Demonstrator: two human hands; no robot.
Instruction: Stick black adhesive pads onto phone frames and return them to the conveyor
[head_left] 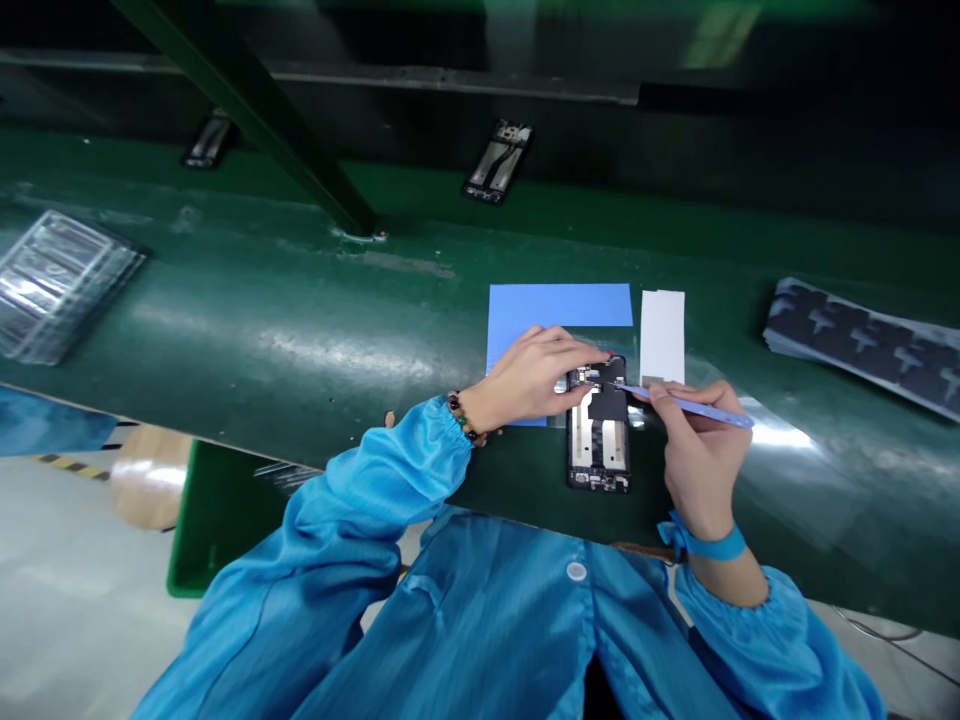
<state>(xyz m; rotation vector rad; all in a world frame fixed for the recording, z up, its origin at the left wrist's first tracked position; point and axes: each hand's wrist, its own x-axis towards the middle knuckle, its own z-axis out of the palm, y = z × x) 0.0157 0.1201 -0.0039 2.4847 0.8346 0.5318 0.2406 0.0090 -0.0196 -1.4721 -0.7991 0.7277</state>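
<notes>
While my left hand (536, 375) pins the opened phone (598, 430) on the desk (300, 330), my right hand (701, 450) grips a thin tool (694, 407), its tip at the phone's top edge. I judge the work midway: the phone's inside lies uncovered.

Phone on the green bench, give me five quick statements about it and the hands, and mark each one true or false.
1. The phone lies opened up, its insides showing. True.
2. The right hand holds a thin blue tool whose tip reaches the phone's upper part. True.
3. The left hand rests on the tray stack at the bench's far left. False: it is at the phone's top end, over the blue sheet.
4. A white strip lies just right of the blue sheet. True.
5. The phone is the only one in view. False: another opened phone lies farther back on the bench.
</notes>
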